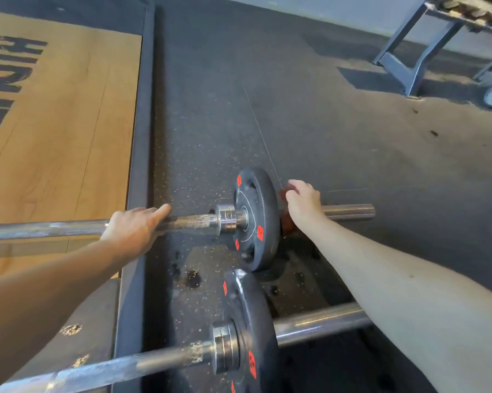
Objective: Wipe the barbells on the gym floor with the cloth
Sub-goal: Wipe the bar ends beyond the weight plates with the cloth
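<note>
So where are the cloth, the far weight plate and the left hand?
cloth [287, 222], head view, reddish fold showing below the right hand [304, 199]
far weight plate [263, 205], head view, its dark face
left hand [134, 231], head view, back of the hand

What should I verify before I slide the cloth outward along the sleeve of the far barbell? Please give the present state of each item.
1. Cloth gripped by right hand on the sleeve: ok.
2. Left hand steadying the far barbell: ok, it rests on the shaft.
3. Sleeve bare out to its end: ok.
4. Far plate touching near plate: cannot tell.
5. Cloth clean: cannot tell, mostly hidden.
</note>
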